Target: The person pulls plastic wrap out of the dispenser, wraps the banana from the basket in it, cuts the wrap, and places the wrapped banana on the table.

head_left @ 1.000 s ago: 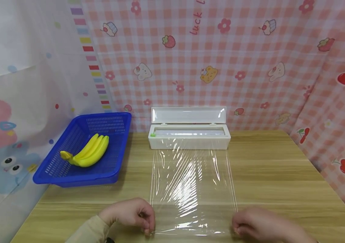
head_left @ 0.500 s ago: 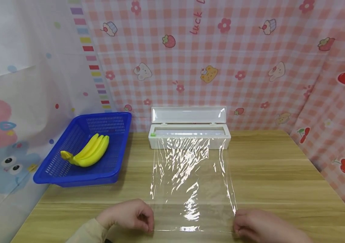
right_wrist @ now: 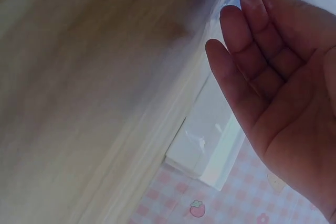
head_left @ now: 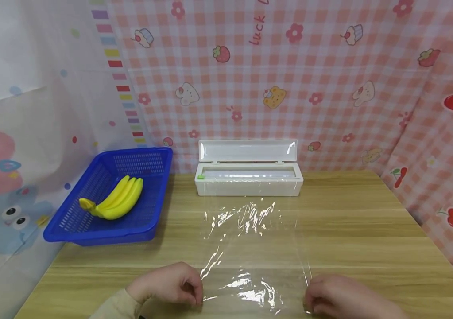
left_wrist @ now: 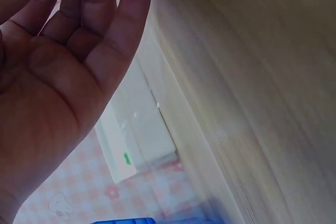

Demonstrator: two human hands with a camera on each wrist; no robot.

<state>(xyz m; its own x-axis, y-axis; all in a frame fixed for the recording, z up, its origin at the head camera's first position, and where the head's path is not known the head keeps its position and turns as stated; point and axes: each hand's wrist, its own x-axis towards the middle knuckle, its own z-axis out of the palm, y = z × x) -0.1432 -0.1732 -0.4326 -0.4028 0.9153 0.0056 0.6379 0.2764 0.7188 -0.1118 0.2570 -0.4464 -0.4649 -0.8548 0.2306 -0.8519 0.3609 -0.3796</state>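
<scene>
A sheet of clear plastic wrap (head_left: 250, 257) runs from the white wrap dispenser box (head_left: 248, 188) toward the near side of the table. My left hand (head_left: 174, 283) pinches its near left corner; my right hand (head_left: 342, 294) pinches the near right corner. The dispenser's lid (head_left: 248, 151) stands raised, and a roll (head_left: 250, 173) shows inside. A small green piece (head_left: 201, 177) sits at the left end of its slot. In the left wrist view the tips of the thumb and index finger lie beyond the frame's edge.
A blue plastic basket (head_left: 155, 221) stands at the left with a bunch of yellow bananas (head_left: 118, 201) in it. Behind the dispenser hangs a pink checked cloth (head_left: 242, 88). All of this stands on a wood-grain table (head_left: 362, 230).
Both hands stay nearly in place, holding the wrap. The bright glints and creases on the sheet have shifted, and its side edges look slacker than one second ago.
</scene>
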